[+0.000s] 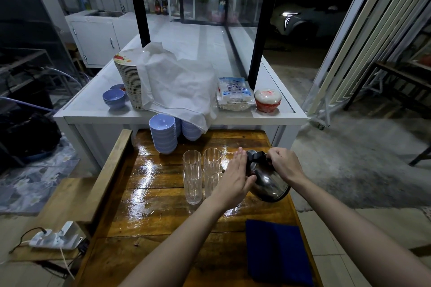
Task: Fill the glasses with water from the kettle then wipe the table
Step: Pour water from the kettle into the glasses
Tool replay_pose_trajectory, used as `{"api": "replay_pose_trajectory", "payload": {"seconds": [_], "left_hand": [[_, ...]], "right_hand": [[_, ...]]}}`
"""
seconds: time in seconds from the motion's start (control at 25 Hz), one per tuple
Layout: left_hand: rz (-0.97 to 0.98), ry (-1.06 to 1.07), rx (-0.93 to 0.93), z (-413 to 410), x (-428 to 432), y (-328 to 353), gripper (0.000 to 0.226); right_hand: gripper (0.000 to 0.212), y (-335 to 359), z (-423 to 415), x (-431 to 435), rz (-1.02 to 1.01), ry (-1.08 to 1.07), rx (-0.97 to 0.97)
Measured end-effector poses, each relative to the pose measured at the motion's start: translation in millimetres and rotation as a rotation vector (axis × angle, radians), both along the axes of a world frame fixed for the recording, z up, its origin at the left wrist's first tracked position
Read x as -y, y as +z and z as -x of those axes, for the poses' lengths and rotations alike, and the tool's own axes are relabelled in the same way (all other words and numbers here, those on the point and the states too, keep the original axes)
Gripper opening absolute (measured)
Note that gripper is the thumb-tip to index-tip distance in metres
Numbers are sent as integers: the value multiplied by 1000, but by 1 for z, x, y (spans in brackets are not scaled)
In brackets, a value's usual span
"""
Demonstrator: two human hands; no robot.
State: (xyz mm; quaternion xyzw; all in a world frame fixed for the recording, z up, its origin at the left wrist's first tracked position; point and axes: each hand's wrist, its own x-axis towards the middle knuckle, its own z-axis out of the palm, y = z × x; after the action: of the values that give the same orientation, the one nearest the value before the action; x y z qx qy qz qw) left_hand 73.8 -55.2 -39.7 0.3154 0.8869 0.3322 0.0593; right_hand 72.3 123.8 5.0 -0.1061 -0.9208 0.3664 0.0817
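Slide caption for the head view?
Right hand holds the tilted kettle beside four clear glasses, left hand flat against it, blue cloth nearby.

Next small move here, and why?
Probably tip the kettle a little further toward the near right glass: the right hand grips its handle, the left hand steadies its side, it leans that way, and the glasses look empty.
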Motion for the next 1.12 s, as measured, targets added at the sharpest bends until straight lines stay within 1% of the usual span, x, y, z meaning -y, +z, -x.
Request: {"api": "replay_pose_trajectory", "payload": {"seconds": [0.24, 0.56, 1.12], "left_hand": [[-25, 2, 13, 1, -2, -2, 68], [-54, 9, 24, 2, -4, -3, 68], [-81, 6, 22, 2, -5, -1, 69]], "right_hand": [[37, -2, 3, -4, -27, 0, -4], [34, 5, 2, -2, -45, 22, -12], [36, 13, 0, 0, -77, 34, -26]]}}
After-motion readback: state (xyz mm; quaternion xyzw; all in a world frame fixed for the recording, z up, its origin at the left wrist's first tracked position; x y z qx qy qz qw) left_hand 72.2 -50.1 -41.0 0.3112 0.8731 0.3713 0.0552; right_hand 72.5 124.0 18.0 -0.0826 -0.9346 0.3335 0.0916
